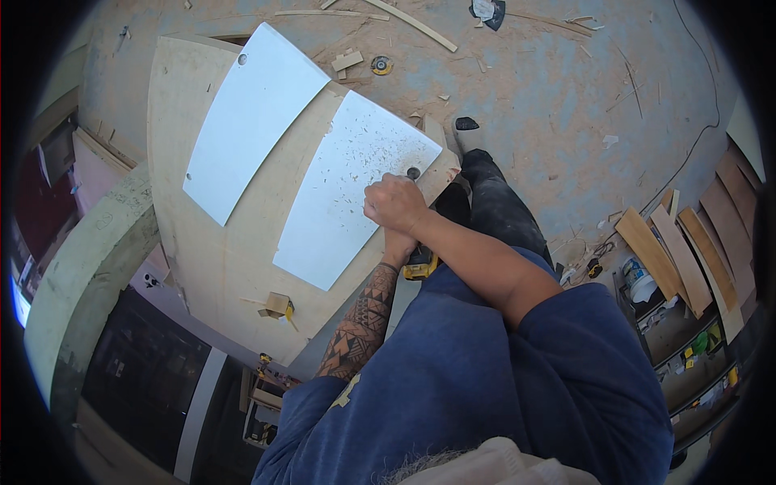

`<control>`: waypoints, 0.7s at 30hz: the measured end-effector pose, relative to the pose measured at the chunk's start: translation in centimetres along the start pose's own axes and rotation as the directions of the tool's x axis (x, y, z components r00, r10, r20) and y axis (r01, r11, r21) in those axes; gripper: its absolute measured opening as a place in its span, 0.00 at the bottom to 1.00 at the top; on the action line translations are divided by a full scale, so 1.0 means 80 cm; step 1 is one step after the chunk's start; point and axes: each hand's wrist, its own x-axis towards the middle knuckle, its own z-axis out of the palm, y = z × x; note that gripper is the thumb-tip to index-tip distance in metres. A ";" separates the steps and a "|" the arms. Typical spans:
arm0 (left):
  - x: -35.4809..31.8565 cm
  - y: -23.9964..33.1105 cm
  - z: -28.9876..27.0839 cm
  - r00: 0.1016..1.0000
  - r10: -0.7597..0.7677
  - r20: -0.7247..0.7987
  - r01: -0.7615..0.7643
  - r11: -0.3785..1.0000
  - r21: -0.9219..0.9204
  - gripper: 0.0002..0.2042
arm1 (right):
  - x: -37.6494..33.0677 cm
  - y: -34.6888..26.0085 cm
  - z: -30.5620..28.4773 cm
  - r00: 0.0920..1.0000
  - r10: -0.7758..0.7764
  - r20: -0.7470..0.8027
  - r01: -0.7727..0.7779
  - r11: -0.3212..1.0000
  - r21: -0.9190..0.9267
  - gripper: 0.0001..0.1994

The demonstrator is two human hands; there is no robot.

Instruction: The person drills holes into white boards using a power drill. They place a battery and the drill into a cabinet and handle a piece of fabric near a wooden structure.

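A white panel (327, 214) with a curved edge lies on the wooden board, dark shavings scattered over its far half. Near the panel's right corner is a dark round hole or cutter (413, 173). My right hand (392, 200) is closed beside it, at the panel's right edge, apparently around a power drill. The drill's yellow and black base (420, 264) shows below my forearm; its body is hidden. My left hand (399, 242) is tucked under the right, its fingers out of sight. A second white panel (252, 121), holed near two corners, lies to the left.
The large wooden board (234, 267) bears both panels and a small box (278, 305) with a yellow tool. Wood strips (416, 24) and a yellow disc (381, 65) lie on the dusty floor. Planks (667, 250) lean at right; a curved pale structure (89, 283) stands left.
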 end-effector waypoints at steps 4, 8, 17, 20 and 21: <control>0.008 0.040 0.005 0.995 -0.098 0.031 0.091 0.981 0.171 0.23 | 0.000 0.014 -0.017 0.996 0.079 -0.027 -0.078 0.996 0.029 0.07; -0.005 0.012 0.028 0.998 0.054 -0.019 -0.044 0.942 0.332 0.22 | -0.023 0.013 -0.035 0.998 0.052 -0.028 -0.050 0.997 0.059 0.07; -0.019 -0.043 0.019 1.000 0.002 0.011 -0.003 0.991 0.136 0.25 | -0.036 0.001 0.003 0.988 -0.133 -0.077 0.134 0.991 0.017 0.07; -0.012 -0.040 0.012 0.996 -0.089 0.013 0.090 0.994 -0.059 0.25 | -0.022 -0.002 0.006 0.996 -0.080 -0.043 0.081 0.997 0.010 0.06; -0.011 -0.037 0.011 0.996 -0.090 0.015 0.090 0.994 -0.055 0.25 | -0.017 -0.003 0.006 0.998 -0.060 -0.025 0.060 0.998 0.005 0.06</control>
